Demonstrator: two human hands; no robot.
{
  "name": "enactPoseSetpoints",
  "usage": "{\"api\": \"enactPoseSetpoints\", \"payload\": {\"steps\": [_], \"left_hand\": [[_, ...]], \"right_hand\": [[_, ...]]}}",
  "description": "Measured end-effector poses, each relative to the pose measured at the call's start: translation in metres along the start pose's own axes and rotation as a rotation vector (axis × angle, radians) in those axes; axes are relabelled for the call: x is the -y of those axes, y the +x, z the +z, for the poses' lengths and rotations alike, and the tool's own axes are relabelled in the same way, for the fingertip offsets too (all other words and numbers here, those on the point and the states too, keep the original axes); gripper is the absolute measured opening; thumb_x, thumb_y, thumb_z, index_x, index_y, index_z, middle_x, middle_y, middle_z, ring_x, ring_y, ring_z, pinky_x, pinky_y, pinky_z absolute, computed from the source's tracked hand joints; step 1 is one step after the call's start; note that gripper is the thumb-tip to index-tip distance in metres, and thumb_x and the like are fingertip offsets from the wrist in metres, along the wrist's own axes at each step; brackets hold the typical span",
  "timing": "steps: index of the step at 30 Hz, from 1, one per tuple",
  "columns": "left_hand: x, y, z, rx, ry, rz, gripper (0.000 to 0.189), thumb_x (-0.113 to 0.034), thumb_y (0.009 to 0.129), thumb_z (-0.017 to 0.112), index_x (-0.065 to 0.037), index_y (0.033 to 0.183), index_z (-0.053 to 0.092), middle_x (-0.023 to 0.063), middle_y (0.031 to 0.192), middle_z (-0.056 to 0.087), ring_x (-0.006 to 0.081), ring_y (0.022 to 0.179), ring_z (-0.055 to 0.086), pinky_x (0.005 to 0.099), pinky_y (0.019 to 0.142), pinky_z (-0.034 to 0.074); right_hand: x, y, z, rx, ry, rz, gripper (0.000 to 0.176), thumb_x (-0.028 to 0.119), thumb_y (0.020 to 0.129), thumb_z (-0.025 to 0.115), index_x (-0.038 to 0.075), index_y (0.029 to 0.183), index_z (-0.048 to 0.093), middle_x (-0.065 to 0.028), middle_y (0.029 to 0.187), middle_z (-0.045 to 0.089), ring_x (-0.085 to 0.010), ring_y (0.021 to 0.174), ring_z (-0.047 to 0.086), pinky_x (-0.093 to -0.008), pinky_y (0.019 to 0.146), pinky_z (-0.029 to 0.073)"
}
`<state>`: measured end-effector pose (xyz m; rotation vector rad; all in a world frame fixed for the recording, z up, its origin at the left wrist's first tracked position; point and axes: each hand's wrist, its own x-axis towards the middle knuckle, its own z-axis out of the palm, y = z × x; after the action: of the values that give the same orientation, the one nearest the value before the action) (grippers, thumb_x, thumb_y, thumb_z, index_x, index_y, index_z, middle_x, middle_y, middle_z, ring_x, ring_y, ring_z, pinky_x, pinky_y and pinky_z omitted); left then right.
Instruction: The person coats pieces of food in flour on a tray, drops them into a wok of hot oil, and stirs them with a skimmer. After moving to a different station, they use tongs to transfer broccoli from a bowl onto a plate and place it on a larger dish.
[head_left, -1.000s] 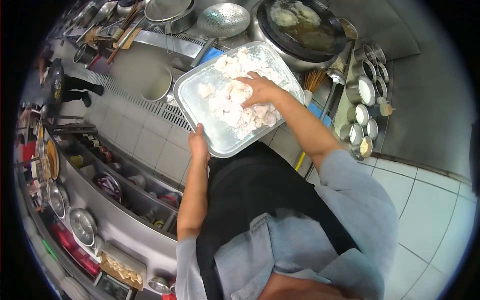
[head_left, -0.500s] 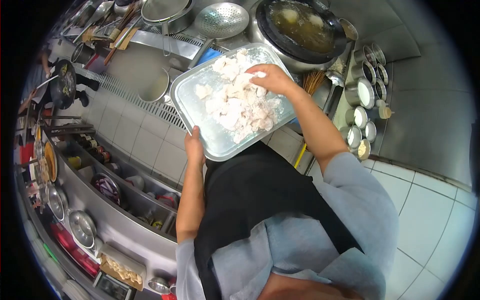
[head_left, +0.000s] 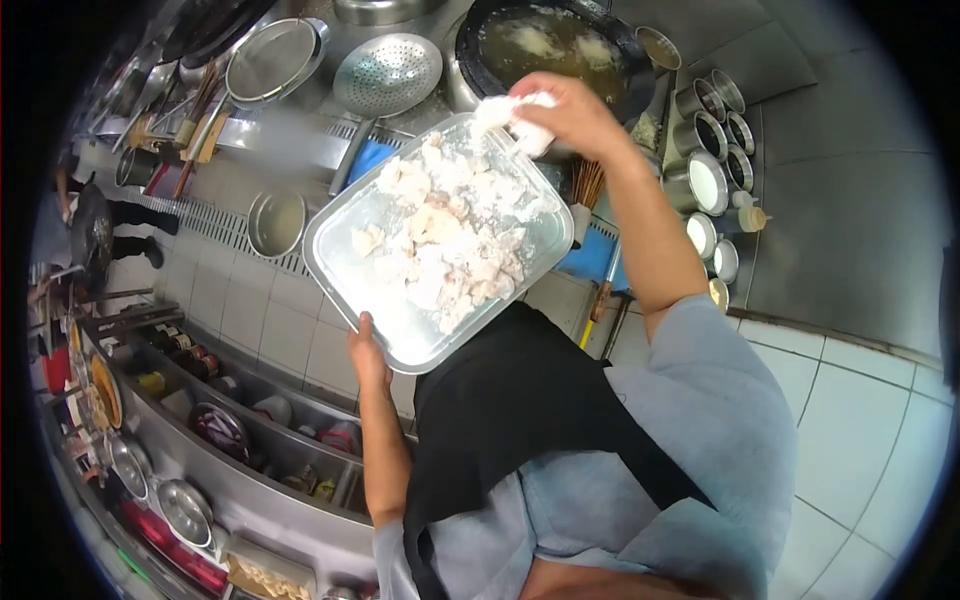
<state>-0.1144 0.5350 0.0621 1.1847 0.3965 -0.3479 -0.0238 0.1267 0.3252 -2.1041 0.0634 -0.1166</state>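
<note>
A metal tray (head_left: 345, 325) with white-coated food pieces (head_left: 450, 240) is tilted in front of the black apron. My left hand (head_left: 369, 352) grips its lower left edge, thumb on the rim. Over the tray's far right corner, my right hand (head_left: 570, 112) holds white-coated pieces (head_left: 512, 122) in closed fingers. Just beyond that hand is a black wok (head_left: 470, 50) of bubbling oil, where pale pieces (head_left: 535, 40) float.
A perforated ladle (head_left: 388, 75) and a sieve (head_left: 270, 60) lie left of the wok. Metal seasoning pots (head_left: 707, 183) line the right side. A metal pot (head_left: 276, 222) stands left of the tray. Another person (head_left: 65, 215) holds a wok at far left.
My right hand has lifted pieces from the tray and moved up toward the wok. The tray and my left hand sit lower and further left in view.
</note>
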Motion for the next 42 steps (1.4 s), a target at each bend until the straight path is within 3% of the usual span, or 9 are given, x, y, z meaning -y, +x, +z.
{"api": "enactPoseSetpoints", "payload": {"steps": [4,12,16,20,24,26,32,36,42], "left_hand": [[-0.01,-0.006,0.003,-0.014,-0.089,-0.092,0.042,-0.019,0.099,0.061,0.01,0.128,0.054,0.0168,0.109,0.067,0.0265,0.094,0.067,0.0386,0.085,0.054],[-0.025,-0.014,0.003,0.1,-0.162,-0.153,0.036,-0.013,0.092,0.066,0.007,0.122,0.059,0.017,0.108,0.068,0.0273,0.095,0.069,0.038,0.086,0.056],[-0.031,-0.021,0.002,0.149,-0.15,-0.141,0.035,-0.009,0.09,0.065,0.008,0.121,0.058,0.0184,0.108,0.068,0.0285,0.095,0.069,0.0378,0.084,0.057],[-0.029,-0.026,-0.004,0.221,-0.226,-0.057,0.039,0.002,0.08,0.062,0.009,0.118,0.058,0.019,0.106,0.068,0.0297,0.09,0.069,0.0382,0.084,0.058],[-0.039,-0.037,-0.008,0.22,-0.295,-0.065,0.044,0.007,0.076,0.056,0.008,0.12,0.058,0.0187,0.106,0.067,0.0299,0.093,0.068,0.0378,0.086,0.056],[-0.041,-0.047,-0.014,0.243,-0.303,-0.056,0.045,0.006,0.074,0.055,0.009,0.12,0.057,0.019,0.107,0.067,0.0301,0.094,0.068,0.0387,0.087,0.056],[-0.07,-0.088,-0.014,0.255,-0.362,0.042,0.05,0.003,0.075,0.055,0.01,0.124,0.054,0.0214,0.112,0.065,0.0321,0.099,0.067,0.0395,0.089,0.056],[-0.083,-0.101,-0.02,0.259,-0.421,0.068,0.053,0.001,0.075,0.056,0.011,0.126,0.052,0.0222,0.113,0.065,0.0332,0.101,0.067,0.0403,0.092,0.055],[-0.094,-0.106,-0.015,0.246,-0.364,0.157,0.055,0.0,0.074,0.057,0.01,0.127,0.052,0.0217,0.116,0.064,0.0328,0.103,0.066,0.0409,0.094,0.055]], "right_hand": [[-0.024,0.056,-0.055,-0.13,-0.396,0.069,0.023,0.018,0.083,0.073,0.011,0.104,0.072,-0.0092,0.089,0.072,-0.018,0.068,0.068,-0.0331,0.065,0.054],[-0.14,0.172,-0.085,0.0,-0.957,0.01,0.026,0.012,0.077,0.073,0.017,0.102,0.076,-0.0106,0.106,0.074,-0.0297,0.098,0.07,-0.0406,0.087,0.054],[-0.075,0.135,-0.105,-0.436,-0.94,-0.117,0.036,0.007,0.082,0.064,0.021,0.114,0.073,-0.0095,0.11,0.073,-0.029,0.103,0.069,-0.0352,0.094,0.052],[0.007,0.033,-0.059,-0.171,-0.643,-0.117,0.04,0.016,0.087,0.07,0.019,0.127,0.066,-0.008,0.101,0.074,-0.0199,0.094,0.071,-0.034,0.091,0.053],[0.024,-0.06,0.051,0.33,-0.44,-0.066,0.078,0.027,0.075,0.084,0.017,0.146,0.052,-0.0175,0.138,0.058,-0.0269,0.125,0.058,-0.0372,0.1,0.049],[-0.003,-0.061,0.091,0.388,-0.485,-0.162,0.09,0.033,0.07,0.088,0.019,0.15,0.047,-0.0236,0.152,0.041,-0.034,0.137,0.046,-0.0403,0.107,0.045],[0.05,-0.093,0.162,0.449,-0.562,-0.238,0.098,0.042,0.063,0.09,0.027,0.149,0.048,-0.0263,0.15,0.042,-0.0401,0.132,0.05,-0.04,0.11,0.043],[0.09,-0.102,0.181,0.556,-0.59,-0.208,0.047,0.017,0.071,0.081,0.014,0.115,0.067,-0.0126,0.128,0.058,-0.0311,0.115,0.061,-0.04,0.096,0.05],[0.104,-0.073,0.149,0.417,-0.486,-0.46,0.02,0.012,0.072,0.072,0.011,0.092,0.068,-0.0083,0.103,0.067,-0.0308,0.101,0.065,-0.0389,0.086,0.052]]}}
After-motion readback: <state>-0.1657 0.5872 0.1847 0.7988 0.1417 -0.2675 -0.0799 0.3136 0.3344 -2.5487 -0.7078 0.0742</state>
